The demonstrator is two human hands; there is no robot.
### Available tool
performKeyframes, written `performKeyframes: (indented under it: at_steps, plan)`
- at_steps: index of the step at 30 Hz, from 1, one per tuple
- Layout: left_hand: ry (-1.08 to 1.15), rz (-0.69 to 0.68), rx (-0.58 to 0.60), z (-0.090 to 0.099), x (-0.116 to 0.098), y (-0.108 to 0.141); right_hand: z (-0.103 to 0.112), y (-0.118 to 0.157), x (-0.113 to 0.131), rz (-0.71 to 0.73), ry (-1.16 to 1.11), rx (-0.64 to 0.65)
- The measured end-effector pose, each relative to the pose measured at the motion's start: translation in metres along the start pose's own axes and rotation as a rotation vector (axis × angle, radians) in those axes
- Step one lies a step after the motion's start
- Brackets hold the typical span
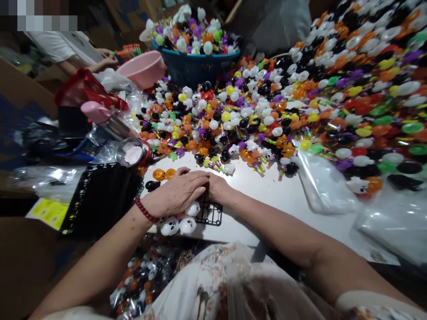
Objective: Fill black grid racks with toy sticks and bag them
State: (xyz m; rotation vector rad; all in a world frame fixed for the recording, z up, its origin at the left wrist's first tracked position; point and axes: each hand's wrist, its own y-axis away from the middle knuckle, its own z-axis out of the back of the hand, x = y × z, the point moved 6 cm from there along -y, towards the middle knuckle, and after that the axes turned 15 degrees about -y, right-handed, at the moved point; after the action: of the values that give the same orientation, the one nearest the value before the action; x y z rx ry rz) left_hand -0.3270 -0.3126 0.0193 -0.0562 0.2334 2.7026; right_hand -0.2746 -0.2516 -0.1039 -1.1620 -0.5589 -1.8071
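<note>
My left hand, with a dark red bead bracelet on the wrist, reaches across the rack with its fingers stretched out. Their tips overlap my right hand, whose own fingers are mostly hidden. Beneath both hands lies a black plastic grid rack, its near right corner showing. White ghost-faced toy heads sit in a cluster below my left palm. Beyond the same hand are orange pumpkin heads and a black toy head. Whatever lies under the palms is covered.
A large heap of toy-topped candy tubes covers the back and right. Clear plastic bags lie on the white table. Stacked black racks and a metal cup stand left. A blue basket, pink basin and co-worker are behind.
</note>
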Motion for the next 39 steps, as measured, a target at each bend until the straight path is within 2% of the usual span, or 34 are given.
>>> performKeyframes:
  at_steps: [3, 4, 6, 9, 10, 11, 13, 16, 19, 23, 26, 29, 33, 39]
  plan:
    - [0.04, 0.055, -0.049, 0.01, 0.009, 0.003, 0.001, -0.002, 0.004, 0.018, 0.031, 0.021]
    - [0.056, 0.099, -0.103, 0.019, 0.012, 0.008, 0.003, -0.001, 0.006, 0.009, 0.039, 0.016]
    - [0.082, 0.204, -0.291, 0.04, 0.012, 0.027, 0.008, 0.005, 0.009, 0.012, 0.055, -0.003]
    - [0.08, 0.346, -0.628, 0.06, -0.011, 0.076, 0.025, 0.026, 0.014, 0.09, 0.092, -0.103]
    - [0.064, 0.371, -0.698, 0.058, -0.024, 0.092, 0.033, 0.034, 0.014, 0.103, 0.116, -0.154]
    - [0.059, 0.359, -0.714, 0.051, -0.04, 0.104, 0.043, 0.041, 0.014, 0.103, 0.149, -0.206]
    - [0.076, 0.194, -0.689, 0.028, -0.075, 0.118, 0.063, 0.05, 0.011, 0.064, 0.236, -0.293]
    - [0.263, 0.091, -0.477, -0.022, -0.103, 0.119, 0.085, 0.044, 0.009, -0.017, 0.373, -0.37]
    - [0.388, 0.158, -0.381, -0.061, -0.1, 0.115, 0.087, 0.021, 0.009, -0.083, 0.533, -0.355]
    - [0.124, 0.151, -0.355, -0.094, -0.098, 0.106, 0.072, -0.002, 0.003, -0.185, 0.699, -0.251]
    - [-0.041, 0.209, -0.297, -0.116, -0.097, 0.096, 0.074, 0.002, -0.001, -0.239, 0.741, -0.252]
    - [-0.101, 0.289, -0.265, -0.132, -0.092, 0.083, 0.084, 0.02, 0.005, -0.211, 0.739, -0.299]
    - [-0.11, 0.315, -0.297, -0.137, -0.077, 0.062, 0.096, 0.054, 0.017, -0.159, 0.694, -0.364]
    - [-0.062, 0.331, -0.356, -0.134, -0.059, 0.042, 0.081, 0.095, 0.031, -0.042, 0.49, -0.406]
